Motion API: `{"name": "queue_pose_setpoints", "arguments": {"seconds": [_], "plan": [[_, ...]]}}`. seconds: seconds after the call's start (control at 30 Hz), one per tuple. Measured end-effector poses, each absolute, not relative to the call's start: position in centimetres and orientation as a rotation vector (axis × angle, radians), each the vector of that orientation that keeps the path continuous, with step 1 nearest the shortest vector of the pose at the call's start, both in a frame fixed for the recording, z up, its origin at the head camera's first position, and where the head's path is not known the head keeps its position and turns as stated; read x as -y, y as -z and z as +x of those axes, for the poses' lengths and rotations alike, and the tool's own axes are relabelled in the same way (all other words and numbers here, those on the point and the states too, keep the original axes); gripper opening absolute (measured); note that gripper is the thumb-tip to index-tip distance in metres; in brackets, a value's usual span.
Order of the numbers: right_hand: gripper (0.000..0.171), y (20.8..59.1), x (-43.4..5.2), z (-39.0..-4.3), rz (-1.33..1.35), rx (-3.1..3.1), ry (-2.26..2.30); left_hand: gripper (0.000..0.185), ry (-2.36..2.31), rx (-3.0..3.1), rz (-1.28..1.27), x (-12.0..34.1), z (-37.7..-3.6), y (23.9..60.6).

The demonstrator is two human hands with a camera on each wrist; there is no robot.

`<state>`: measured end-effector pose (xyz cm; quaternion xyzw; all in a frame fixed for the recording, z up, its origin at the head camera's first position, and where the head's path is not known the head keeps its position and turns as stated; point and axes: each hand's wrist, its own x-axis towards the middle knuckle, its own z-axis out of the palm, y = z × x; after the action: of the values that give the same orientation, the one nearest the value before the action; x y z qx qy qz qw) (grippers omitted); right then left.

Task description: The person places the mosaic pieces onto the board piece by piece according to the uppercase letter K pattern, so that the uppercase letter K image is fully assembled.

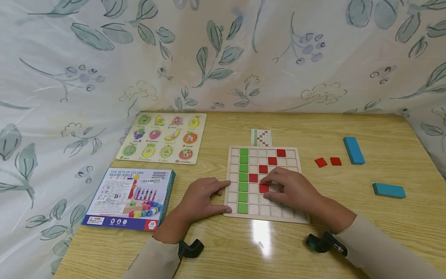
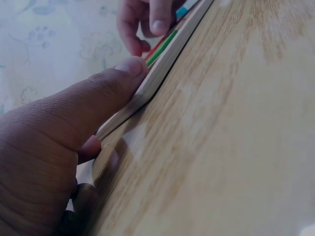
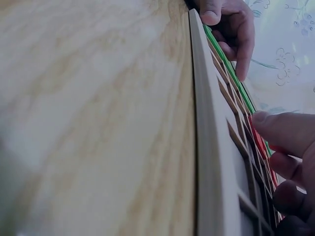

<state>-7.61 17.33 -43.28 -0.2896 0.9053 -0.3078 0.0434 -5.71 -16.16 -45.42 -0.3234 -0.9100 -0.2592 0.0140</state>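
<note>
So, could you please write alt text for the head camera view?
Two hands rest on a wooden grid board: the right hand touches a red tile, the left hand steadies the board's edge beside a green tile column.

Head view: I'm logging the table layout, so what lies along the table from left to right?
Beaded-box package → fruit puzzle board → left hand → grid board → right hand → two loose red tiles → upper blue block → lower blue block.
</note>
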Motion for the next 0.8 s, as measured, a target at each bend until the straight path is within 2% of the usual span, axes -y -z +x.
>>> {"name": "queue_pose_setpoints", "arguments": {"seconds": [0.43, 0.8], "plan": [[0.038, 43.0, -21.1, -7.4, -0.713, -2.788, 1.082, 0.071, 0.821, 2.851, -0.998, 16.3, -5.8, 45.4], [0.04, 43.0, -26.0, -8.6, -0.684, -2.883, 0.969, 0.071, 0.818, 2.857, -0.99, 16.2, -5.7, 45.4]]}}
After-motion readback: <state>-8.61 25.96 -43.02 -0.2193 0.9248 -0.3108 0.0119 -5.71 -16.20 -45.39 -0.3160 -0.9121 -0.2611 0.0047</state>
